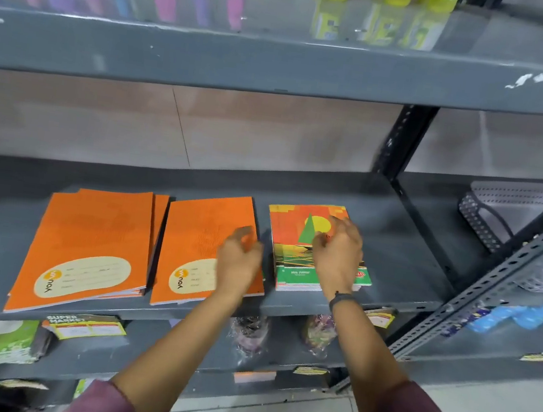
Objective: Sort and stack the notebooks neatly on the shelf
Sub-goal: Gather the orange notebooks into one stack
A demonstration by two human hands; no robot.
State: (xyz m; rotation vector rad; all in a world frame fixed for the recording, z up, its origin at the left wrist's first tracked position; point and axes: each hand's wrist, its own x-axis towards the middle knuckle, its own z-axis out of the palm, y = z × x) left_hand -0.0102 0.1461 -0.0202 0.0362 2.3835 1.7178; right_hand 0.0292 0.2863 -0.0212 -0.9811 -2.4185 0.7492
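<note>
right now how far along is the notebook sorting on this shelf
Sorting looks done: orange notebooks sit in a left pile and a middle pile, the colourful stack apart at right. In hand: the left hand and right hand hover over the middle and right stacks, gripping nothing. Left: squaring the left pile, where lower copies poke out.

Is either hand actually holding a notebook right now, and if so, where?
Neither clearly grips anything. The left hand hovers over the middle orange stack, fingers curled. The right hand is over the colourful stack; whether it touches cannot be told.
</note>
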